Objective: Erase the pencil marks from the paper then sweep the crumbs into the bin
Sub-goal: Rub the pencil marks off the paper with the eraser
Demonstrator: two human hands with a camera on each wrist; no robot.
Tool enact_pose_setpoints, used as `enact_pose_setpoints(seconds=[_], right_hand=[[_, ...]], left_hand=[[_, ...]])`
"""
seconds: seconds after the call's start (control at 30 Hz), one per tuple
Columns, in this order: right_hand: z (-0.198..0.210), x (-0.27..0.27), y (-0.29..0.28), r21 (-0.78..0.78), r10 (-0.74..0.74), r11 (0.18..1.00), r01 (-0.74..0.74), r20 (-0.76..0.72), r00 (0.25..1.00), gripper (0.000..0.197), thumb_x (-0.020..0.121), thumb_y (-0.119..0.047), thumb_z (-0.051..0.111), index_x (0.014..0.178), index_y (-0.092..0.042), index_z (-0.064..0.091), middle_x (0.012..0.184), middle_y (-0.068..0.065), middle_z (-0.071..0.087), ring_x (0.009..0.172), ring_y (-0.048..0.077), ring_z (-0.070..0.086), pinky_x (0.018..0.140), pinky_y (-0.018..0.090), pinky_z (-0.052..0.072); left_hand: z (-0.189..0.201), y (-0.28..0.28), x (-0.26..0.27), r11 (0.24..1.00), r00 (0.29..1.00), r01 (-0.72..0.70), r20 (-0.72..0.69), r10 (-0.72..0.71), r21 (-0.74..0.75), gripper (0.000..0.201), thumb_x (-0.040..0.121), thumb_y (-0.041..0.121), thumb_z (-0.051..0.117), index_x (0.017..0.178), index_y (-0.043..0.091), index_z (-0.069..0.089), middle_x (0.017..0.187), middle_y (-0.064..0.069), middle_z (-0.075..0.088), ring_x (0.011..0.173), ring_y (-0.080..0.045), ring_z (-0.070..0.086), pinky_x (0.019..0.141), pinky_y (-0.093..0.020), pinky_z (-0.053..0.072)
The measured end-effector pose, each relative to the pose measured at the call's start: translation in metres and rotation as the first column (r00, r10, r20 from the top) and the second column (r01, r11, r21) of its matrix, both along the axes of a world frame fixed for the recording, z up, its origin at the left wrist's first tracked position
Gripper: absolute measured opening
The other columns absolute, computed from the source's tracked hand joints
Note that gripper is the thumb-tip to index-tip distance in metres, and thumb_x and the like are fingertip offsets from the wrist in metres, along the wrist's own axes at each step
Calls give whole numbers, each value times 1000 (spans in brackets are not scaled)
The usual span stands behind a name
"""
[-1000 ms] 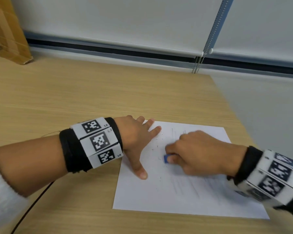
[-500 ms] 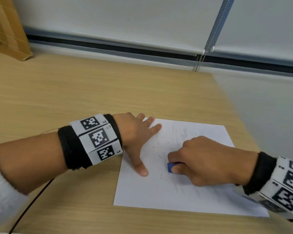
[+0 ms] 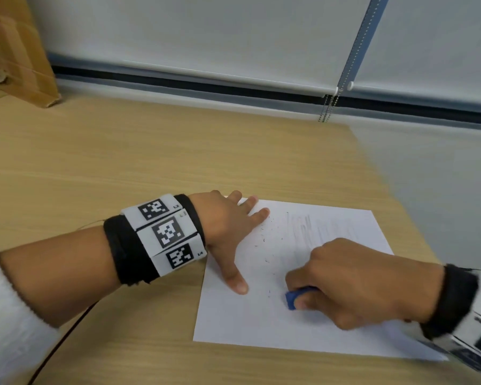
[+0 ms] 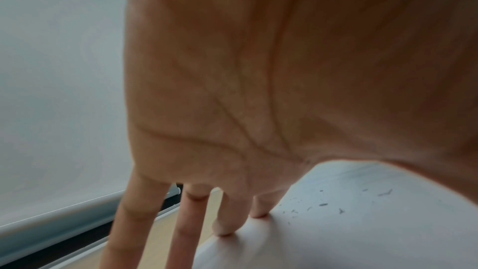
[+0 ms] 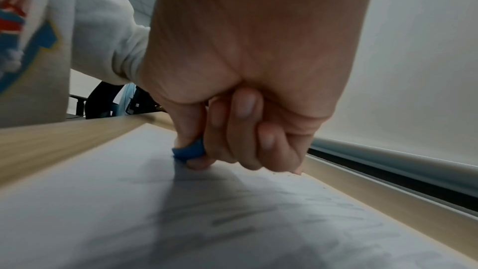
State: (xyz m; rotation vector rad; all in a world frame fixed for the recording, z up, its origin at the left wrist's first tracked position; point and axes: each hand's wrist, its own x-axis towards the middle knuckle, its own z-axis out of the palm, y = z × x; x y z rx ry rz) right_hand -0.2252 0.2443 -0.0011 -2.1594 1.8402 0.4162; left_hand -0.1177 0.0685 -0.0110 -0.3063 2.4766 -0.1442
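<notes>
A white sheet of paper [image 3: 250, 323] lies near the table's front right, with faint pencil marks [image 3: 306, 226] in its upper half and dark eraser crumbs [image 3: 264, 240] scattered at its upper left. My left hand [image 3: 228, 229] lies flat with straight, spread fingers pressing the sheet's left edge; the left wrist view shows its fingertips [image 4: 222, 230] on the paper [image 4: 336, 242]. My right hand [image 3: 345, 284] pinches a small blue eraser [image 3: 292, 298] and presses it onto the sheet's middle. The right wrist view shows the eraser [image 5: 189, 151] between thumb and curled fingers. No bin is in view.
The wooden table [image 3: 150, 162] stretches bare to the back and left. A cardboard box [image 3: 17, 56] stands at the far left corner. A roller blind's bead chain [image 3: 328, 107] hangs at the back edge. The table's right edge runs close beside the paper.
My right hand has drawn the eraser down the sheet toward me. The left hand has stayed pressed on the paper's left edge.
</notes>
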Motion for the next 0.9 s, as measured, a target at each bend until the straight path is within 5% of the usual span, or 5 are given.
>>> enact_pose_setpoints(seconds=[0.27, 0.33, 0.5, 0.7, 0.9], right_hand=[[-10, -23, -49, -184, -178, 969, 165, -58, 982, 24, 93, -36, 46, 78, -18, 53, 61, -4, 48, 65, 25, 47, 54, 33, 28], [-8, -18, -37, -129, -142, 982, 137, -37, 989, 23, 93, -33, 46, 77, -17, 50, 60, -3, 46, 58, 16, 41, 54, 34, 30], [1, -6, -14, 54, -41, 998, 41, 15, 999, 22, 92, -35, 49, 80, -17, 54, 61, -2, 49, 55, 18, 42, 58, 32, 38], [-6, -25, -52, -146, -168, 977, 159, -51, 985, 25, 93, -38, 47, 84, -18, 58, 69, -1, 55, 71, 26, 52, 60, 33, 38], [0, -9, -11, 13, 27, 1000, -26, -37, 999, 17, 91, -32, 49, 83, -19, 53, 57, -5, 41, 52, 15, 39, 56, 31, 35]], left_hand=[[3, 4, -2, 1000, 1000, -7, 26, 7, -16, 139, 61, 79, 67, 151, 24, -23, 161, -2, -23, 149, -29, -4, 116, -45, 13], [3, 3, -1, 1000, 1000, -13, 25, 13, -2, 140, 60, 79, 68, 151, 25, -23, 160, -2, -23, 149, -29, -5, 117, -45, 12], [2, 1, 0, 1000, 1000, -17, 13, 16, 23, 140, 59, 78, 71, 151, 28, -23, 161, -4, -23, 148, -31, -5, 117, -47, 13], [5, 6, -3, 999, 998, -35, 59, 34, 5, 139, 62, 75, 70, 149, 28, -27, 159, -3, -28, 148, -31, -9, 117, -47, 16], [3, 3, -2, 999, 998, -37, 59, 36, 12, 141, 60, 77, 70, 150, 28, -27, 159, -2, -28, 148, -30, -9, 116, -47, 15]])
